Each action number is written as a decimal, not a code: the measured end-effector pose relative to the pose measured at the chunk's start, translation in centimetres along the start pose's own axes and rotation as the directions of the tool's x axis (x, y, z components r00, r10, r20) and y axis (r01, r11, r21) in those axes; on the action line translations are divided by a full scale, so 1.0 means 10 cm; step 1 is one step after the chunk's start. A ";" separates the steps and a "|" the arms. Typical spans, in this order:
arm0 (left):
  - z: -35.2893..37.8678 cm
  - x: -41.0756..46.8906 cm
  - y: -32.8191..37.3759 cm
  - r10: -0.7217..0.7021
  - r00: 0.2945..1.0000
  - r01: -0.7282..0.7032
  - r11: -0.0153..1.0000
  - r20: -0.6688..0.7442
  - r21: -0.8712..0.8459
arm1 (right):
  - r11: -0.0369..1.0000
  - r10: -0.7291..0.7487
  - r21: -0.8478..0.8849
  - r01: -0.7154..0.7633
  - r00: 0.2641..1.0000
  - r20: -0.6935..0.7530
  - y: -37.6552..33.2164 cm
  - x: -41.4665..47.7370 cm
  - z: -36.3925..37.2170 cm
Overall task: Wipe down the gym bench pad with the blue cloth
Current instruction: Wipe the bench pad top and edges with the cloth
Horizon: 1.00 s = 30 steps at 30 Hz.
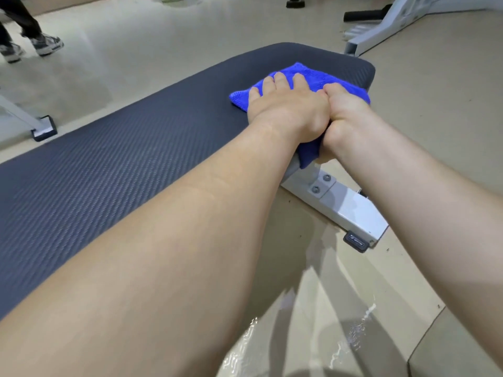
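Note:
A dark textured bench pad (114, 156) runs from the lower left to the upper right of the head view. The blue cloth (321, 76) lies on its far right end and drapes over the near edge. My left hand (285, 104) presses flat on the cloth, fingers spread. My right hand (347, 115) sits beside it, touching it, curled over the pad's edge and gripping the cloth's hanging part.
The bench's grey metal frame and foot (351, 213) stick out under the pad at the right. Another foot (43, 129) stands at the left. A person's legs and shoes (45, 43) are at the far left. Gym equipment (386, 25) stands at the top right. The floor is glossy.

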<state>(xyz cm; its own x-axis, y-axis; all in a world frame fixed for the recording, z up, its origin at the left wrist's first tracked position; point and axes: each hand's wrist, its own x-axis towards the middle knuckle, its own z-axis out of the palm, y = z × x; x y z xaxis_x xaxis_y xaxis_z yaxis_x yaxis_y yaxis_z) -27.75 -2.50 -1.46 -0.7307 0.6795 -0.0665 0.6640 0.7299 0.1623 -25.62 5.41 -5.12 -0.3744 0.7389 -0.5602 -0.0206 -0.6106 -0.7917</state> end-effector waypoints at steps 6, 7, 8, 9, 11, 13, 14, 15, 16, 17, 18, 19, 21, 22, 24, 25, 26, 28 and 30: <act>0.00 0.08 0.16 0.001 1.000 0.000 0.999 0.001 -0.046 | 0.942 -0.256 -0.224 0.248 0.967 -0.010 -0.11 0.06 -0.18; -0.01 0.07 0.17 -0.004 1.000 0.004 0.998 0.006 -0.059 | 0.934 -0.243 -0.267 0.238 0.970 0.014 -0.12 0.06 -0.21; -0.03 0.04 0.16 -0.005 1.000 0.005 0.997 0.003 -0.078 | 0.924 -0.231 -0.305 0.233 0.972 0.041 -0.13 0.06 -0.22; -0.03 0.00 0.15 -0.012 1.000 0.012 0.996 0.010 -0.091 | 0.913 -0.215 -0.342 0.223 0.975 0.060 -0.11 0.04 -0.25; -0.02 -0.12 0.05 -0.029 1.000 0.030 0.996 0.011 -0.087 | 0.881 -0.192 -0.423 0.215 0.977 0.096 0.00 -0.17 -0.26; -0.01 -0.24 -0.06 -0.024 0.999 0.026 0.997 0.026 -0.075 | 0.879 -0.126 -0.450 0.158 0.987 0.100 0.17 -0.40 -0.30; 0.00 -0.34 -0.13 -0.021 0.999 0.024 0.998 0.035 -0.062 | 0.892 -0.066 -0.441 0.103 0.993 0.098 0.28 -0.53 -0.33; 0.02 -0.42 -0.20 -0.020 0.999 0.022 0.999 0.032 -0.050 | 0.899 -0.007 -0.434 0.050 0.995 0.100 0.38 -0.63 -0.35; 0.01 -0.51 -0.29 -0.020 1.000 0.021 0.999 0.024 -0.044 | 0.902 0.026 -0.430 0.023 0.994 0.107 0.46 -0.76 -0.35; -0.01 -0.60 -0.39 -0.021 1.000 0.021 0.998 0.010 -0.052 | 0.905 0.043 -0.426 0.009 0.993 0.111 0.53 -0.89 -0.33; -0.02 -0.68 -0.49 -0.024 1.000 0.024 0.998 0.004 -0.060 | 0.904 0.058 -0.427 -0.006 0.992 0.109 0.59 -0.99 -0.32; -0.03 -0.75 -0.56 -0.028 1.000 0.028 0.998 -0.001 -0.061 | 0.901 0.077 -0.434 -0.023 0.991 0.107 0.62 -1.08 -0.31; -0.02 -0.91 -0.76 -0.044 0.999 0.044 0.998 -0.007 -0.052 | 0.868 0.090 -0.496 -0.011 0.987 0.134 0.76 -1.26 -0.31; -0.02 -0.98 -0.85 -0.049 0.999 0.049 0.998 -0.012 -0.049 | 0.844 0.095 -0.537 0.009 0.982 0.166 0.83 -1.34 -0.33; -0.05 -1.12 -1.03 -0.069 0.997 0.068 0.996 -0.019 -0.049 | 0.798 0.099 -0.598 0.068 0.965 0.242 0.95 -1.49 -0.41; -0.05 -1.21 -1.13 -0.083 0.996 0.082 0.995 -0.021 -0.048 | 0.777 0.100 -0.620 0.108 0.952 0.291 1.01 -1.57 -0.45; -0.08 -1.33 -1.26 -0.100 0.995 0.098 0.994 -0.028 -0.045 | 0.760 0.094 -0.633 0.148 0.938 0.333 1.08 -1.68 -0.48; -0.10 -1.47 -1.47 -0.134 0.991 0.133 0.990 -0.027 -0.037 | 0.740 0.069 -0.644 0.195 0.930 0.360 1.15 -1.77 -0.57; -0.14 -1.66 -1.80 -0.208 0.978 0.207 0.978 -0.035 -0.027 | 0.724 0.045 -0.648 0.235 0.922 0.384 1.23 -1.89 -0.62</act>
<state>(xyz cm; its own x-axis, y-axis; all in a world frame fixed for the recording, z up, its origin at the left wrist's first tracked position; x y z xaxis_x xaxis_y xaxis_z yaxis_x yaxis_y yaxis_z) -27.76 -27.03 -1.91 -0.8578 0.5100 -0.0638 0.4941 0.8524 0.1714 -13.09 -14.27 -5.78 -0.7021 0.5448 -0.4586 0.4983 -0.0842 -0.8629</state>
